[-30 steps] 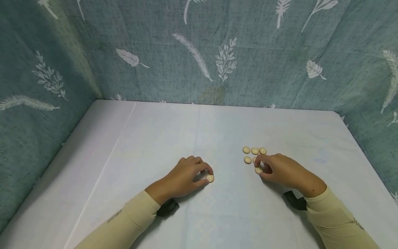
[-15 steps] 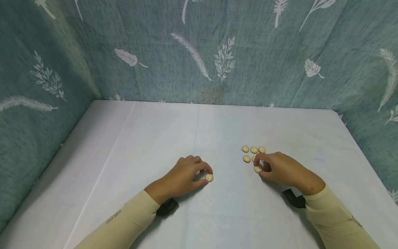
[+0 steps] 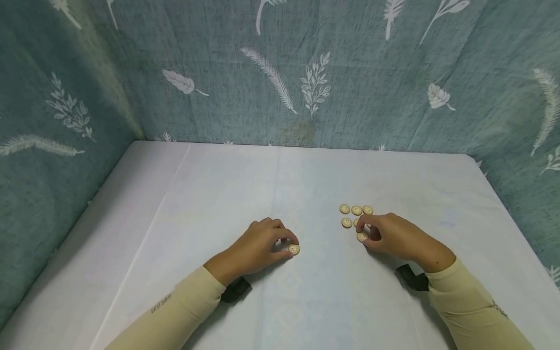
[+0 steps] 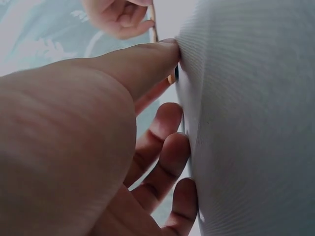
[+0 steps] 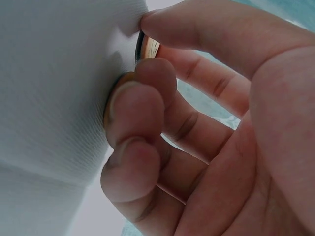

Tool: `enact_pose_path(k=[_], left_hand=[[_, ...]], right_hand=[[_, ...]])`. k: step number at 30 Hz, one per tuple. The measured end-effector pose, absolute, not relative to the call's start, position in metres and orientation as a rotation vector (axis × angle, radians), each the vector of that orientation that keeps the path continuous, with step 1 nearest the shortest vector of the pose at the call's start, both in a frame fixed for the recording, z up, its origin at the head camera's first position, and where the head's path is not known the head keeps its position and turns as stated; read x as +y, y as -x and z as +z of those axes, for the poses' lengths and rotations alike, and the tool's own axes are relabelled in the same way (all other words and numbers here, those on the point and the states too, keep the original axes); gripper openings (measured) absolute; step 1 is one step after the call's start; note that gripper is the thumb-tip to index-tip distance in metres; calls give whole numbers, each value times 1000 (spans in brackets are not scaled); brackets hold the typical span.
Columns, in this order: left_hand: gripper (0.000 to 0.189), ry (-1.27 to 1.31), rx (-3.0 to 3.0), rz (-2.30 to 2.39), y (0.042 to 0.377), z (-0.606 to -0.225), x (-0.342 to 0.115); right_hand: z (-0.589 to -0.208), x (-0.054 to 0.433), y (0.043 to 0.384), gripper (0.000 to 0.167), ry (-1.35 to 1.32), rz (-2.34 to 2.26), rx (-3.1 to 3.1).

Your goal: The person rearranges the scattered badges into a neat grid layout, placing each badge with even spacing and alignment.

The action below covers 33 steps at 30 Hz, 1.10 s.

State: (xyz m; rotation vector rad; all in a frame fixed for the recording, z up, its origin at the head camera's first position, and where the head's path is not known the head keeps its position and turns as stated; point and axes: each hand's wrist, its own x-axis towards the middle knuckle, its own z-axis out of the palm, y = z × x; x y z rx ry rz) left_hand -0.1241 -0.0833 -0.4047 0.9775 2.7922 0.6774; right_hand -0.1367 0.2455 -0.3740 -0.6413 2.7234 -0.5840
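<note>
My left hand pinches a round wooden button between thumb and index finger, down on the white tabletop. To its right, my right hand has thumb and index finger on opposite edges of another wooden button, which lies flat. In the right wrist view this button shows between the two fingertips, and the edge of a further button appears behind the other fingers. Most of the left button is hidden by the thumb in the left wrist view.
Several matching buttons lie just beyond my right hand: a back row with its middle button, and a second row with a button at its left end, partly covered by the hand. A leaf-patterned green cloth stands around the white table.
Both hands keep their grip and stay in place with their buttons. Only a slight shift of the head view shows.
</note>
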Motion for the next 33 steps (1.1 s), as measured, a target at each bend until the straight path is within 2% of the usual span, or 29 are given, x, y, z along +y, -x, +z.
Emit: enact_pose_path(k=[20, 33], left_hand=[[14, -1032, 2761, 521, 129, -393, -74], [12, -1060, 2727, 453, 133, -386, -52]], right_hand=[[-373, 246, 136, 18, 647, -617, 2689], [-373, 246, 137, 17, 643, -618, 2677]])
